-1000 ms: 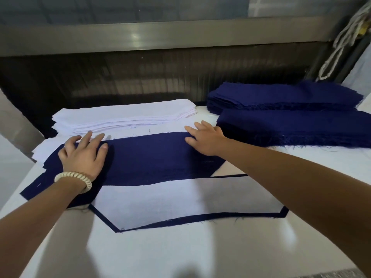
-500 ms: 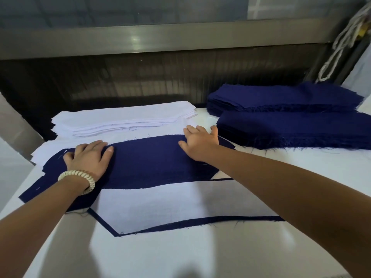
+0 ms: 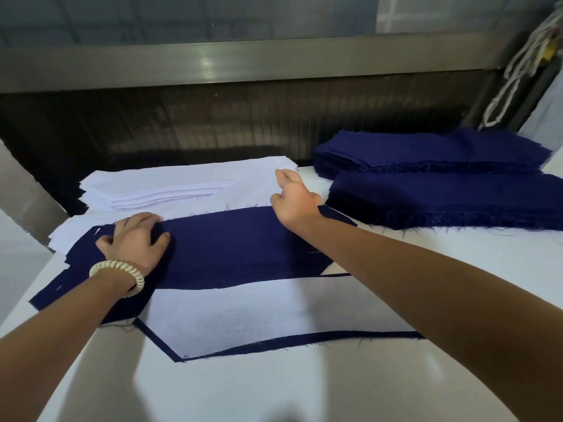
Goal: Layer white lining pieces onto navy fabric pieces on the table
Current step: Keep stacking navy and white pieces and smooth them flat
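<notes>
Our left hand (image 3: 134, 242) pins the navy piece (image 3: 237, 248) to the table (image 3: 304, 388), fingers bent, grip unclear. Our right hand (image 3: 294, 197), fingers loose and empty, touches the lining stack (image 3: 182, 182); next we likely peel off one lining.

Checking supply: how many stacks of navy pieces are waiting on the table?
2: the rear navy stack at far right, and the front navy stack just before it. Others may be off-frame.
</notes>
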{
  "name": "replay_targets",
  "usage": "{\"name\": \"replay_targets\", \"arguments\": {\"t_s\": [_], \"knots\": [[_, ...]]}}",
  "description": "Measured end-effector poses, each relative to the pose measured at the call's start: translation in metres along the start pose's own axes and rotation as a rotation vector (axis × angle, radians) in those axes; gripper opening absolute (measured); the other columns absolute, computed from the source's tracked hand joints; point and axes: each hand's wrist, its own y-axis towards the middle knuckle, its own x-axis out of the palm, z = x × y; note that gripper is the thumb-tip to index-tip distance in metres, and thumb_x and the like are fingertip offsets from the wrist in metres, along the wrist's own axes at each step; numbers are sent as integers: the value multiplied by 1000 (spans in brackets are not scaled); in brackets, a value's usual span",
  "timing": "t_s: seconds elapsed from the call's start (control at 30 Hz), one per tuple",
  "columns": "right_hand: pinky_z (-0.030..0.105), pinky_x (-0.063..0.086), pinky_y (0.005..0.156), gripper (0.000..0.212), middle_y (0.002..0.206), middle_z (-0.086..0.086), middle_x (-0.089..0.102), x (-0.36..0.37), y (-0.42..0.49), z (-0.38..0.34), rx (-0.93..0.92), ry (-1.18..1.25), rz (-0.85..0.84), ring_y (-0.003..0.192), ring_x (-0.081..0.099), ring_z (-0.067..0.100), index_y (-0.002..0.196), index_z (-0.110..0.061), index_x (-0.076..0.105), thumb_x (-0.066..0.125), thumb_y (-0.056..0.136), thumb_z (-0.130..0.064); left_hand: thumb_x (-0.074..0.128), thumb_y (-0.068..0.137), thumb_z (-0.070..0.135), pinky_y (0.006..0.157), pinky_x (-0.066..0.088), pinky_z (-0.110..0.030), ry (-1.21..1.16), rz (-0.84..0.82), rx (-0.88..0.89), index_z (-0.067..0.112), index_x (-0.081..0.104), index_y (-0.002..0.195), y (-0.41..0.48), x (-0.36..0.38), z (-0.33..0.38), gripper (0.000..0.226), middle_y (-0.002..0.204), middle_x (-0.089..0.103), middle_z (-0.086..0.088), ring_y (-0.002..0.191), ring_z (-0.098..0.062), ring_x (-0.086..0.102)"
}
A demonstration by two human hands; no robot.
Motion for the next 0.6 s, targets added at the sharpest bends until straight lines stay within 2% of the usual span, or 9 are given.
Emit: {"name": "replay_targets", "arguments": {"t_s": [0.13, 0.2, 0.23, 0.33, 0.47, 0.53, 0.6], "knots": [[32, 24, 110, 50, 148, -5, 29, -1, -1, -5, 25, 200, 83, 106, 47, 16, 145, -12, 33, 36, 95, -2, 56, 91, 25, 100, 18, -43, -58, 57, 6, 13, 51, 132, 0, -9, 2, 43, 142, 43, -4, 132, -25, 29], [37, 33, 107, 51, 149, -5, 29, -2, -2, -7, 31, 297, 111, 115, 46, 19, 145, -10, 32, 36, 95, 0, 58, 90, 24, 102, 17, -42, -87, 65, -12, 12, 50, 133, -1, -12, 2, 46, 144, 41, -5, 133, -25, 26], [34, 39, 102, 50, 148, -4, 30, -3, -3, -7, 23, 348, 127, 116, 47, 20, 145, -9, 32, 37, 95, 1, 58, 90, 24, 103, 16, -42, -100, 65, -25, 12, 49, 134, -1, -13, 3, 46, 144, 40, -4, 134, -25, 26], [20, 43, 86, 46, 141, 1, 39, -10, -7, -1, -52, 390, 202, 108, 49, 12, 141, -5, 40, 39, 95, 2, 59, 89, 22, 103, 16, -42, -136, 76, -38, 13, 50, 134, -3, -16, 7, 46, 145, 39, -3, 134, -24, 26], [15, 44, 87, 36, 133, 2, 49, -19, -12, 12, -42, 408, 292, 108, 52, 11, 131, -6, 53, 46, 95, -5, 61, 88, 20, 101, 17, -40, -174, 121, 11, 14, 49, 134, -7, -19, 14, 47, 144, 40, -2, 133, -23, 27], [5, 43, 81, 31, 123, -2, 55, -24, -16, 16, -65, 446, 370, 95, 55, 3, 123, -6, 60, 50, 94, -4, 61, 88, 18, 100, 17, -38, -186, 153, 43, 14, 48, 135, -9, -23, 18, 48, 144, 40, -2, 133, -23, 27], [5, 46, 78, 27, 112, -5, 57, -29, -18, 18, -74, 487, 452, 82, 56, 1, 116, -6, 65, 54, 92, -3, 61, 88, 17, 99, 17, -37, -189, 186, 81, 14, 47, 136, -11, -26, 22, 50, 144, 40, -2, 133, -23, 28]]}}
